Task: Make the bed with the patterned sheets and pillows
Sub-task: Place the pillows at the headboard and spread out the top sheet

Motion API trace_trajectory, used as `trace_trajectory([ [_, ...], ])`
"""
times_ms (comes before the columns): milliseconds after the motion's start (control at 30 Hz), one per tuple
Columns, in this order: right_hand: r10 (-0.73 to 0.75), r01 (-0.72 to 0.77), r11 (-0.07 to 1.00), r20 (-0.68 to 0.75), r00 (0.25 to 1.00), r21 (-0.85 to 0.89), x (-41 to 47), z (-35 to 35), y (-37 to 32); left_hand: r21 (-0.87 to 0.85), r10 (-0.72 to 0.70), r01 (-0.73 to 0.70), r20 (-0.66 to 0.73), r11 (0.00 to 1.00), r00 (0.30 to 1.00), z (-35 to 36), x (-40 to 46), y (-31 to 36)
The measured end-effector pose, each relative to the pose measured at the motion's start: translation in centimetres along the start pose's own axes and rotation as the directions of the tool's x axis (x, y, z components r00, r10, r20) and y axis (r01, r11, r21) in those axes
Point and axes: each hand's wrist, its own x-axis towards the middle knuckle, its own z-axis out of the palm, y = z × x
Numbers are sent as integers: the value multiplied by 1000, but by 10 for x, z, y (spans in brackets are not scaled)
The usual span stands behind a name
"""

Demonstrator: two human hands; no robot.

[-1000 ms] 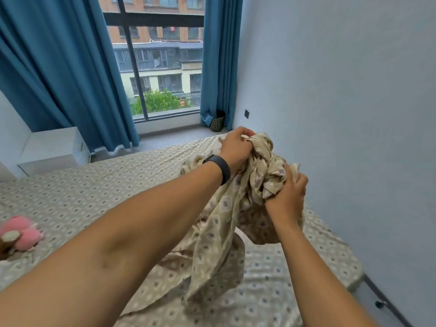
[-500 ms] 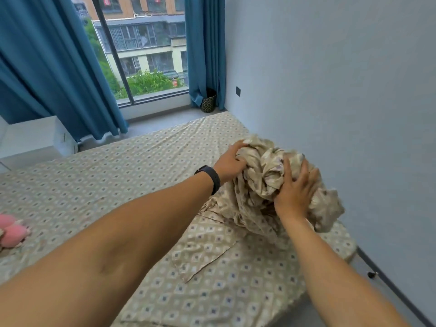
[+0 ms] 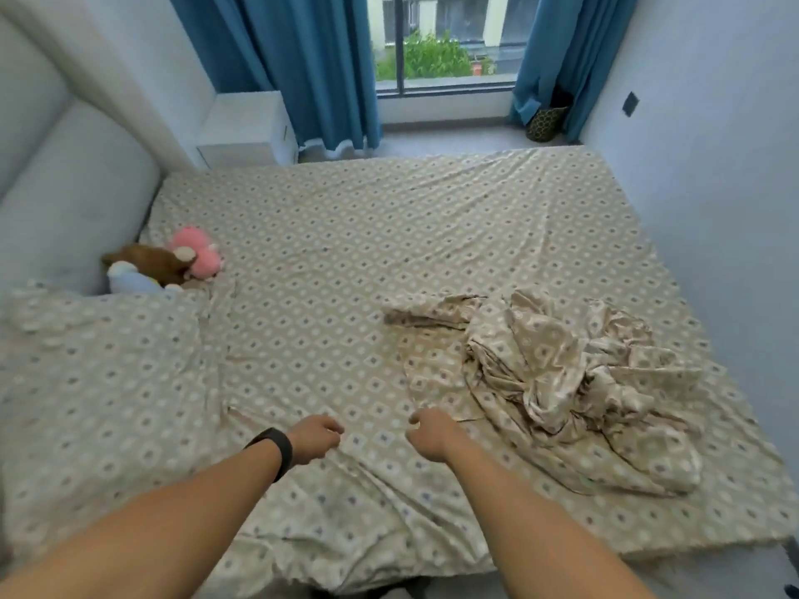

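I logged the bed (image 3: 389,235) as the reference landmark; it was covered by a beige fitted sheet printed with small grey-blue diamond motifs (image 3: 346,261), creased toward the near edge. My left hand (image 3: 314,438), with a black band (image 3: 274,449) on its wrist, rested low over the near edge of the bed, fingers curled inward. My right hand (image 3: 432,432) sat just beside it over the same edge, fingers likewise curled into a loose fist. Both hands lay against the sheet where folds converged, but I could not tell whether either one actually pinched the fabric.

A crumpled heap of matching beige patterned fabric (image 3: 570,373) lay on the bed toward its right side, near the foot end by the blue-grey wall (image 3: 713,166), apart from both hands. A pillow in the same patterned cover (image 3: 95,382) lay at the head end of the bed, on the near left.

Beyond the pillow, against the pale padded headboard (image 3: 73,201), sat a small group of soft toys: a pink plush toy (image 3: 196,252), a brown plush toy (image 3: 151,263) and a pale blue-and-white plush toy (image 3: 129,282), touching one another.

On the far side of the bed stood a white bedside cabinet (image 3: 248,127), teal curtains (image 3: 302,67) framing a window (image 3: 436,41), and a dark patterned basket (image 3: 545,123) at the foot of the right curtain.
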Motion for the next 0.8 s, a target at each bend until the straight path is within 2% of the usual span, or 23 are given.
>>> trace_trajectory([
  [100,-78,89,988,86,993,-125,10,36,-45,-165,-85,67,-104,984,991,-24,-7,-72],
  [200,-156,197,949,174,972,-248,19,66,-109,-372,-168,95,-171,923,971,-44,-20,-146],
  [400,-285,381,846,289,914,-372,37,133,-251,-667,-311,92,-217,739,925,-70,-37,-270],
  [467,-306,406,834,298,904,-374,41,150,-282,-705,-333,81,-227,705,915,-79,-36,-298],
  [567,-291,422,818,352,889,-391,56,197,-344,-794,-414,76,-230,603,881,-111,-32,-370],
  [700,-287,435,830,402,870,-349,85,253,-415,-859,-528,13,-303,512,794,-166,-17,-447],
  [800,-283,369,906,355,891,-205,131,301,-470,-875,-605,-84,-396,477,690,-215,9,-509],
])
